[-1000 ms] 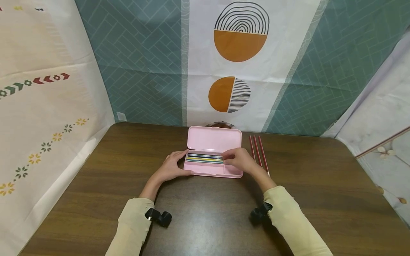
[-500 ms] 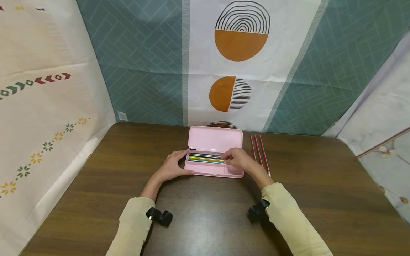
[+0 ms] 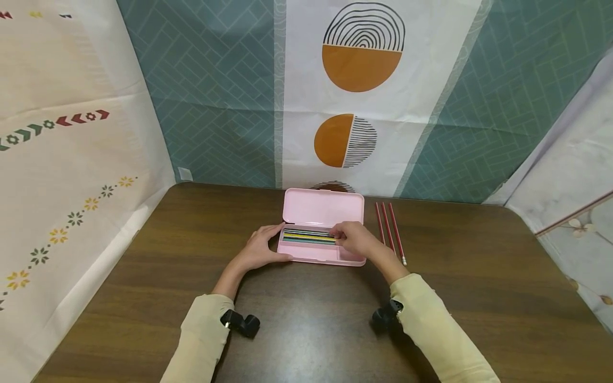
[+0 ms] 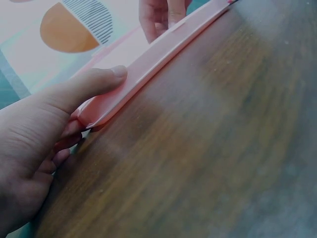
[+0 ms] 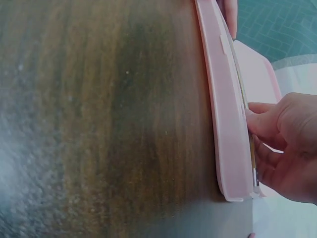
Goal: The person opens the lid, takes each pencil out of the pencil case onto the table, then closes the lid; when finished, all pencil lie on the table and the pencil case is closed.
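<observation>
A pink pencil case lies on the table with its lid raised at the back. Several colored pencils, yellow, teal and dark ones among them, lie side by side in its long rear compartment. My left hand grips the left end of the case, thumb on the front wall and fingers around the far corner. Over the right part of the case, my right hand has its thumb and fingers on the pencils' right ends. In the right wrist view it pinches a pencil along the inside of the case.
Three red pencils lie on the brown wooden table just right of the case, partly behind my right wrist. A patterned cloth hangs along the table's back edge, with more cloth at both sides.
My right hand's fingers shift slightly at the pencils' right ends, and the pencils in the case settle a little differently. My left hand keeps its place on the case.
</observation>
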A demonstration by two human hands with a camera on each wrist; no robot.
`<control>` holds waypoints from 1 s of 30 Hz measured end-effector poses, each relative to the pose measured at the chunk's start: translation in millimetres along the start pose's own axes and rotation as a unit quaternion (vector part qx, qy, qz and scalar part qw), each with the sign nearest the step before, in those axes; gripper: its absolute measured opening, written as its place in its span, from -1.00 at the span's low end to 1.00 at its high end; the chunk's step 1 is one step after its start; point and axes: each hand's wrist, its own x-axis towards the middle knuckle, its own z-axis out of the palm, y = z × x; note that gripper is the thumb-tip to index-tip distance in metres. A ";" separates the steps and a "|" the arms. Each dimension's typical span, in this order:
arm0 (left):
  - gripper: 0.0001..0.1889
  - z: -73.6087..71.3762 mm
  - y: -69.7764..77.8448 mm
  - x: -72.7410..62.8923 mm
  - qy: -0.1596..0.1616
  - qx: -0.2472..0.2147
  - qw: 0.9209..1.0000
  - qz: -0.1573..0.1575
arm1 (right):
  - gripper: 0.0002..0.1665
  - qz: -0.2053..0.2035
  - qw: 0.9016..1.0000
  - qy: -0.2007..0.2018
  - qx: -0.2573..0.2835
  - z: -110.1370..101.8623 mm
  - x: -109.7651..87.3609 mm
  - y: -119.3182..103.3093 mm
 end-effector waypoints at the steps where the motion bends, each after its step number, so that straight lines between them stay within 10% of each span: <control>1: 0.00 0.2 0.0 0.4 0.000 -0.001 1.000 0.001 | -0.74 -0.001 1.000 0.000 -0.002 -0.5 0.0 -0.1; 30: -0.01 -1.1 1.1 -1.7 -0.003 0.000 1.000 -0.005 | -0.82 0.056 0.988 0.127 0.063 -41.3 -23.8 25.8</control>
